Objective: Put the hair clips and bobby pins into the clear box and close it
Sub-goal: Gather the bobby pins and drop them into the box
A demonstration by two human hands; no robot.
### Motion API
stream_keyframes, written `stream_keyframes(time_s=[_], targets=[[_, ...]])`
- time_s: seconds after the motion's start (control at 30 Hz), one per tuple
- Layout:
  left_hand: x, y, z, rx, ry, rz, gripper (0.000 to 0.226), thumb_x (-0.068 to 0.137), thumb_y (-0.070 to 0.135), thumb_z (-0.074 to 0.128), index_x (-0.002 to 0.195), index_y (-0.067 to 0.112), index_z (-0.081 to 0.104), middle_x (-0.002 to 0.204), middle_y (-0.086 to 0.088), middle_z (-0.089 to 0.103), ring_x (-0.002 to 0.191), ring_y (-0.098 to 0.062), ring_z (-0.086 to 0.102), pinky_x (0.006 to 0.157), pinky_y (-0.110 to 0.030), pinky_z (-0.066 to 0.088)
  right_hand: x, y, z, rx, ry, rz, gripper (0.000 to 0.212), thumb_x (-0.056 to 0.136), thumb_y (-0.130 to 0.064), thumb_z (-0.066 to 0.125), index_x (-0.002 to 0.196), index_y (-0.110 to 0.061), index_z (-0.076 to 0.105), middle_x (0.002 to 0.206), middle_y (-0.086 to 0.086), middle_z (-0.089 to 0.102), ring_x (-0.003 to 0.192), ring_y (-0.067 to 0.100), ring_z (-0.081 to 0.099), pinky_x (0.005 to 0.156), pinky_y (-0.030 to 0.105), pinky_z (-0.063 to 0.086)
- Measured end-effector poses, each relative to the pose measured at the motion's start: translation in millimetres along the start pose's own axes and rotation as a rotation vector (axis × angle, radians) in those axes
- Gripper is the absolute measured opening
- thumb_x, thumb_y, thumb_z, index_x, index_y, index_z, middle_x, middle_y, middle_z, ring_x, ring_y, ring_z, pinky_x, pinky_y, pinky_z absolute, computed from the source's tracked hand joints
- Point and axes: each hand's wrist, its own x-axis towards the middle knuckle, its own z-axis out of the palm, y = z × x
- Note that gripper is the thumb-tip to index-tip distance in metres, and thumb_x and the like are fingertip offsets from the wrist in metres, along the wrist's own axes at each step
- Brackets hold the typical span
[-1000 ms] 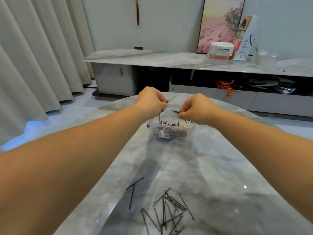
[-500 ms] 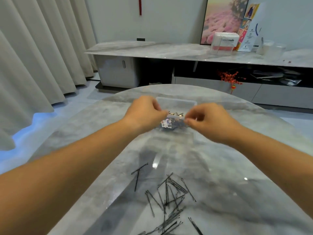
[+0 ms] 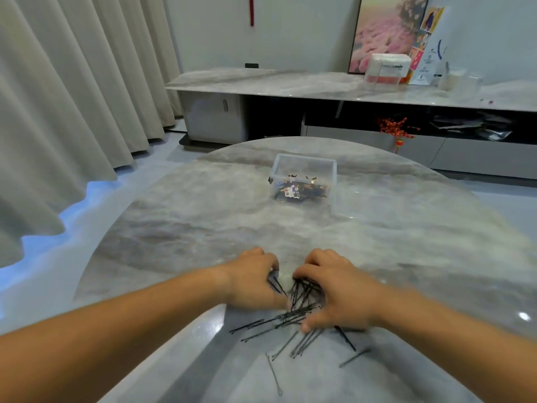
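A clear box [image 3: 305, 165] stands open at the far middle of the table, with colourful hair clips [image 3: 299, 189] and some pins lying in its bottom. Near me lies a pile of black bobby pins [image 3: 293, 318]. My left hand [image 3: 255, 279] and my right hand [image 3: 337, 289] rest on the pile from either side, fingers curled around pins between them. Several loose pins [image 3: 302, 343] are scattered on the table just in front of my hands. No lid is in view.
The round grey marble table [image 3: 180, 228] has its far edge just behind the box. Beyond it stands a long low cabinet [image 3: 290, 82] with a tissue pack, a picture and cups. Curtains [image 3: 58, 97] hang at the left.
Both hands have drawn back from the box to the pin pile near me and closed around pins. The box stays in place, now uncovered by my hands.
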Motion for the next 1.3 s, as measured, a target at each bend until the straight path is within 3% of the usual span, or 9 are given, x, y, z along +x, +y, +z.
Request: stream_keyframes(time_s=[0.1, 0.23, 0.37, 0.5, 0.6, 0.87, 1.03, 1.13, 1.3], targets=[[-14, 10, 13, 0.046, 0.015, 0.009, 0.082, 0.062, 0.062, 0.081, 0.127, 0.023, 0.049, 0.120, 0.003, 0.046, 0.112, -0.018, 0.048, 0.098, -0.037, 0.047, -11, -3, 3, 0.095, 0.034, 0.067, 0.063, 0.068, -0.058, 0.076, 0.123, -0.034, 0.056, 0.114, -0.008, 0.045, 0.110, 0.012, 0.041, 0.094, 0.027, 0.041], [-17, 26, 27, 0.095, 0.144, -0.017, 0.071, 0.058, 0.052, 0.088, 0.115, 0.021, 0.059, 0.112, 0.001, 0.058, 0.101, -0.022, 0.057, 0.086, -0.038, 0.052, -17, -9, 6, 0.168, 0.020, 0.123, 0.039, 0.074, -0.044, 0.078, 0.108, -0.030, 0.064, 0.105, -0.008, 0.048, 0.101, 0.012, 0.050, 0.087, 0.023, 0.044], [-12, 27, 23, 0.036, 0.113, -0.007, 0.049, 0.061, 0.042, 0.090, 0.100, 0.022, 0.069, 0.100, 0.004, 0.067, 0.091, -0.019, 0.062, 0.074, -0.030, 0.052, -19, -10, 6, 0.160, -0.005, 0.129, 0.025, 0.078, -0.040, 0.075, 0.098, -0.027, 0.066, 0.104, -0.007, 0.047, 0.094, 0.012, 0.050, 0.080, 0.022, 0.041], [-11, 26, 22, 0.046, 0.045, 0.036, 0.026, 0.068, 0.041, 0.086, 0.079, 0.026, 0.067, 0.078, 0.010, 0.063, 0.081, -0.016, 0.062, 0.070, -0.031, 0.052, -22, -8, 5, 0.102, -0.016, 0.110, 0.018, 0.082, -0.040, 0.071, 0.090, -0.026, 0.065, 0.098, -0.008, 0.051, 0.088, 0.012, 0.051, 0.077, 0.028, 0.046], [-11, 25, 21, 0.062, 0.013, 0.073, 0.019, 0.074, 0.040, 0.081, 0.075, 0.027, 0.067, 0.074, 0.011, 0.063, 0.079, -0.015, 0.063, 0.069, -0.029, 0.052, -21, -9, 3, 0.077, -0.026, 0.102, 0.017, 0.082, -0.040, 0.070, 0.086, -0.025, 0.064, 0.089, -0.007, 0.061, 0.084, 0.013, 0.055, 0.075, 0.033, 0.051], [-19, 24, 19, 0.191, 0.074, 0.207, 0.005, 0.080, 0.024, 0.066, 0.083, 0.022, 0.070, 0.073, 0.010, 0.062, 0.072, -0.011, 0.057, 0.069, -0.029, 0.054, -25, -3, 2, 0.255, -0.057, 0.119, 0.008, 0.082, -0.032, 0.073, 0.082, -0.025, 0.071, 0.083, -0.005, 0.070, 0.065, 0.003, 0.057, 0.059, 0.014, 0.041], [-16, 12, 13, 0.012, 0.062, 0.201, 0.005, 0.080, 0.023, 0.073, 0.082, 0.019, 0.070, 0.067, 0.014, 0.061, 0.066, -0.007, 0.059, 0.069, -0.026, 0.054, -27, -1, -3, 0.284, -0.027, 0.122, 0.011, 0.084, -0.032, 0.072, 0.083, -0.021, 0.070, 0.087, -0.004, 0.069, 0.074, 0.008, 0.060, 0.069, 0.022, 0.050], [-14, 4, 4, -0.142, 0.097, 0.159, 0.009, 0.079, 0.022, 0.076, 0.075, 0.021, 0.068, 0.063, 0.012, 0.063, 0.060, -0.006, 0.060, 0.059, -0.019, 0.051, -27, 2, -12, 0.368, 0.013, 0.155, 0.009, 0.084, -0.030, 0.073, 0.078, -0.024, 0.069, 0.076, -0.008, 0.070, 0.065, 0.000, 0.060, 0.062, 0.015, 0.047], [-11, -4, -14, -0.503, 0.164, 0.128, 0.018, 0.078, 0.012, 0.081, 0.070, 0.013, 0.065, 0.066, -0.004, 0.074, 0.061, -0.013, 0.068, 0.065, -0.027, 0.057, -27, 11, -34, 0.612, 0.100, 0.225, 0.006, 0.082, -0.018, 0.075, 0.079, -0.014, 0.073, 0.076, 0.000, 0.077, 0.070, 0.010, 0.071, 0.067, 0.024, 0.057]])
